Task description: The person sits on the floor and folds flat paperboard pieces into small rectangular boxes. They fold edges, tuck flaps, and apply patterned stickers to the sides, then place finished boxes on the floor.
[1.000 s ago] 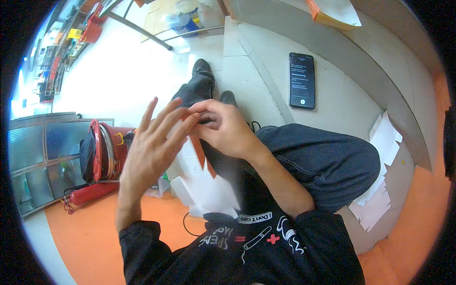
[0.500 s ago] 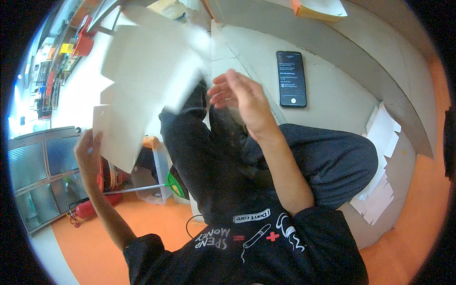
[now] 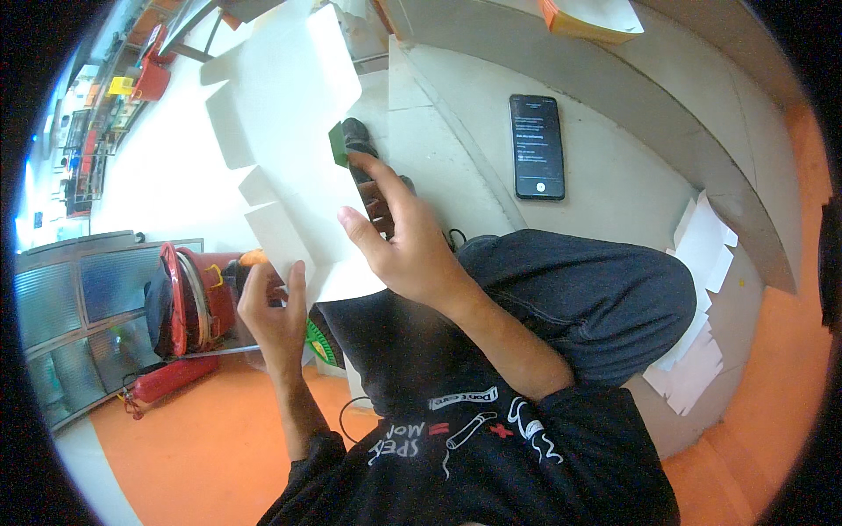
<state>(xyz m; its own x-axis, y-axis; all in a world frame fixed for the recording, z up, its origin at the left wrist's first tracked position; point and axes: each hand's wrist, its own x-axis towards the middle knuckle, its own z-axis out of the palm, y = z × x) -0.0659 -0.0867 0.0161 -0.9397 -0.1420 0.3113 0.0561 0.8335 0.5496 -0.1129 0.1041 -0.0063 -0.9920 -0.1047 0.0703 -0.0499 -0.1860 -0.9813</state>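
A large, partly unfolded white cardboard box blank (image 3: 289,114) with creased side flaps is held up in front of me, above my legs. One small flap on its right edge (image 3: 338,145) shows a green outer face. My left hand (image 3: 274,294) pinches the near left flap between thumb and fingers. At the right edge, my right hand (image 3: 399,237) grips the board, thumb on the white face and the other fingers behind it. The fingertips behind the board are partly hidden.
A phone (image 3: 538,147) with a lit screen lies on the pale floor to the right. Flat white card pieces (image 3: 702,263) are stacked beyond my right knee. An orange-edged stack (image 3: 592,19) sits at the top. On the left are a red bucket (image 3: 210,298) and a fire extinguisher (image 3: 175,379).
The box blank has turned and its flaps have spread, exposing a green flap. My left hand has moved right; my right hand, formerly free of the board, has taken hold of its right edge.
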